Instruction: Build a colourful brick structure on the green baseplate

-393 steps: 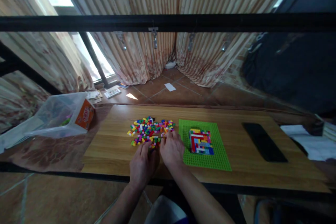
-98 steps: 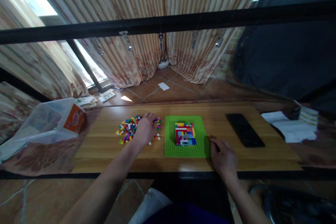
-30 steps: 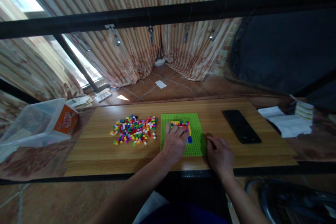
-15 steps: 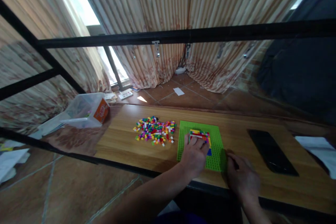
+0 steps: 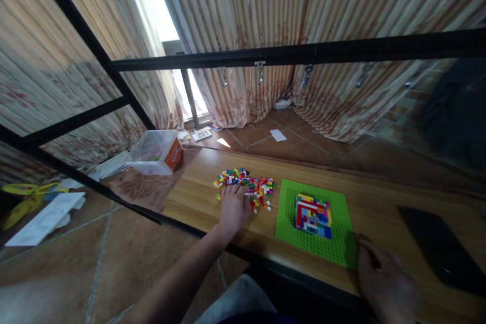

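Note:
My left hand (image 5: pixel 232 208) is at the near side of a pile of small loose coloured building bricks (image 5: pixel 236 176). Its fingers point down into the pile, a little apart, and the fingertips are partly hidden; no brick shows in them. To the right lies a green studded baseplate (image 5: pixel 285 212). On it stands a low rectangular build of bricks (image 5: pixel 314 216) in red, white, blue, yellow and other colours. My right hand (image 5: pixel 385 276) rests on the table, its thumb and curled fingers closed at the right edge of the baseplate.
The wooden table (image 5: pixel 197 197) has a black phone-like slab (image 5: pixel 440 248) at its right. A clear plastic box (image 5: pixel 152 154) with an orange label stands beyond the left end. A black metal rail (image 5: pixel 212 62) crosses ahead, with curtains (image 5: pixel 243 15) behind it.
My left hand has left the build on the baseplate and moved left to the loose bricks. My right hand stays at the plate's edge. The camera view has turned left.

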{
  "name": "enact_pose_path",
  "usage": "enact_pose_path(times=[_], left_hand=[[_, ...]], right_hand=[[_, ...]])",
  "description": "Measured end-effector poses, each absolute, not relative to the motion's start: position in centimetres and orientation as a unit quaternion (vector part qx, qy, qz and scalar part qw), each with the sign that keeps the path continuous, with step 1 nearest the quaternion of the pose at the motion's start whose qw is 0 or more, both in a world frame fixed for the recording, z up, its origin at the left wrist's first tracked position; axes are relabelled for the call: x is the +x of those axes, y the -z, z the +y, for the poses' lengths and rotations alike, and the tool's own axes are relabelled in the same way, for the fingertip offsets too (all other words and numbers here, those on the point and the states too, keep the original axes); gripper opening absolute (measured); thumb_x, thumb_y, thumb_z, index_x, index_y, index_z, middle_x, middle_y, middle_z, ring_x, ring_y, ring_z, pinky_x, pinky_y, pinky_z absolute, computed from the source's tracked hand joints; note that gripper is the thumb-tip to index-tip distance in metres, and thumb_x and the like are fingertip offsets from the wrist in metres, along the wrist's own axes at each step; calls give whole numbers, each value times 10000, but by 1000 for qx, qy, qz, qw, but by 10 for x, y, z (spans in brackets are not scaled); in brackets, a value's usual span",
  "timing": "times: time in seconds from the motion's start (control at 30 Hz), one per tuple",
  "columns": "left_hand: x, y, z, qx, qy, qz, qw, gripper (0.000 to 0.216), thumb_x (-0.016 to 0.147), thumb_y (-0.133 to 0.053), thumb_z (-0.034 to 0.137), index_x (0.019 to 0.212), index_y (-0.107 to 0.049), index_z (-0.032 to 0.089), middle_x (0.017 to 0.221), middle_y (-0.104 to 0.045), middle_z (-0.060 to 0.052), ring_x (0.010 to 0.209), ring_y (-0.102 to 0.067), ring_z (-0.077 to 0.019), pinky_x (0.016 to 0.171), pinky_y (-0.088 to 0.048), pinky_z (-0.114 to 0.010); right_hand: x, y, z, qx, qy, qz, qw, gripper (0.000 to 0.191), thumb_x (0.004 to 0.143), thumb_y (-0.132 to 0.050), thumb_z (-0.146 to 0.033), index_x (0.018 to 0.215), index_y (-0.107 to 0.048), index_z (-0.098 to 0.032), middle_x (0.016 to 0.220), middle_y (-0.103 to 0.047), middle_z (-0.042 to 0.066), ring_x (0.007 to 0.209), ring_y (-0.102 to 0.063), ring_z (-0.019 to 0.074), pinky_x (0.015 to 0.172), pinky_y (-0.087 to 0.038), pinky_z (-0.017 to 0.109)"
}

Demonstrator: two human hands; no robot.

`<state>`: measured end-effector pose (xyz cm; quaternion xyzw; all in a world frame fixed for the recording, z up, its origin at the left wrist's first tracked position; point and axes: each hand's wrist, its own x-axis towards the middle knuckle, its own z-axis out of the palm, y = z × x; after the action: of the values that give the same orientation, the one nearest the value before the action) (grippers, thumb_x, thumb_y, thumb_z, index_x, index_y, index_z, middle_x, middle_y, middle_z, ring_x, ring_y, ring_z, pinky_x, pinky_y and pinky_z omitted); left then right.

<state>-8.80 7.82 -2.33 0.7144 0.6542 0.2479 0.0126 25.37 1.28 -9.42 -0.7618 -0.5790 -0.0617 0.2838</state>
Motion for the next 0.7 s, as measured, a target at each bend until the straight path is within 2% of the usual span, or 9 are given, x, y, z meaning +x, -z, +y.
enact_pose_path(times=[0.07,0.2,0.33,0.57,0.7], left_hand=[[-89,19,94,722,-218,657,-1,217,872,-523,205,1059,-633,214,1055,-638,-77,1007,-537,-243,899,-398,-417],[-81,14,118,742,-133,658,-11,155,868,-533,241,948,-662,208,1012,-636,-80,996,-533,-251,878,-398,-406],[-76,15,127,747,-88,658,-14,135,855,-530,206,857,-664,188,965,-653,-91,977,-552,-258,874,-392,-417],[-77,11,127,757,-101,646,-18,190,896,-449,163,927,-637,163,971,-660,-117,981,-572,-257,904,-390,-408],[-64,4,115,754,-169,633,51,177,918,-427,171,948,-602,171,904,-665,-81,914,-603,-217,825,-429,-322]], right_hand=[[253,93,13,-760,60,-580,288,399,855,-385,-449,964,-688,-213,961,-681,111,810,-632,279,653,-476,383],[253,93,13,-751,68,-585,298,387,852,-399,-444,941,-692,-207,928,-682,112,820,-632,277,667,-473,379],[252,93,15,-744,79,-587,309,365,850,-414,-427,912,-697,-206,899,-684,98,788,-631,258,634,-462,352],[248,89,16,-738,74,-587,324,361,865,-421,-399,907,-704,-179,911,-683,101,800,-622,228,689,-466,323],[247,89,16,-735,74,-584,336,356,877,-424,-390,908,-706,-174,892,-681,96,791,-620,220,680,-456,307]])
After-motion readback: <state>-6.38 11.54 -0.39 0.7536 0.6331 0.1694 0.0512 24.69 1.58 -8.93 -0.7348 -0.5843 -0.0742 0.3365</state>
